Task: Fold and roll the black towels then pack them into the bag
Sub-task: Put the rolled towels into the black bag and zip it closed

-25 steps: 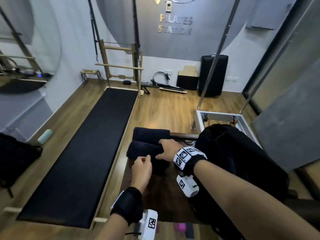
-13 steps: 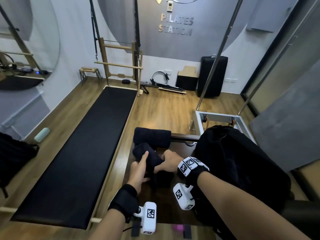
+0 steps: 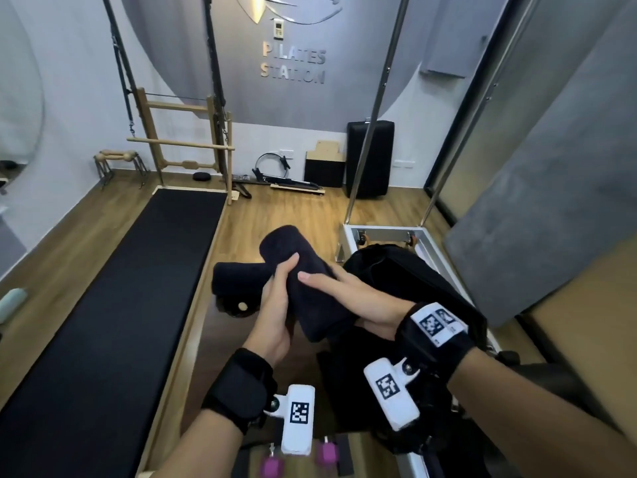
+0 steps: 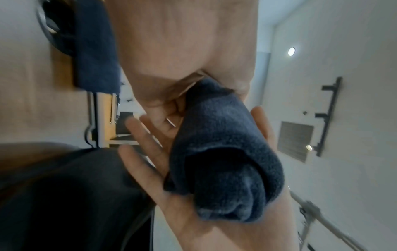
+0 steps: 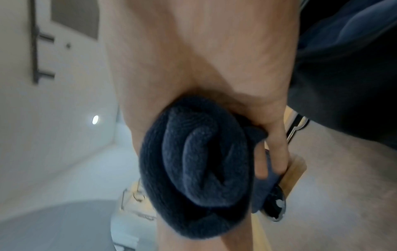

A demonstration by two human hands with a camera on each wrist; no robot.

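A rolled dark towel (image 3: pixel 312 305) is held in the air above the brown table (image 3: pixel 213 343), lying diagonally. My left hand (image 3: pixel 281 281) grips its left side with the thumb on top. My right hand (image 3: pixel 327 277) holds it from the right, thumb across the top and fingers (image 5: pixel 275 149) curled beneath. The roll's spiral end (image 5: pixel 193 161) faces the right wrist camera. In the left wrist view the towel (image 4: pixel 225 152) lies in my right palm. A second rolled towel (image 3: pixel 238 281) rests on the table behind. The black bag (image 3: pixel 406 277) sits just right of my hands.
A long black padded bed (image 3: pixel 103 322) runs along the left. A white metal frame (image 3: pixel 379 232) and steel poles (image 3: pixel 375 115) stand behind the bag. A mint roll (image 3: pixel 13 301) lies on the wooden floor at far left. Pink-ended items (image 3: pixel 269 467) sit at the table's near edge.
The near rolled towel was on the table under my hands. Both hands have lifted it off the table and turned it diagonally, closer to the bag. The far towel has not moved.
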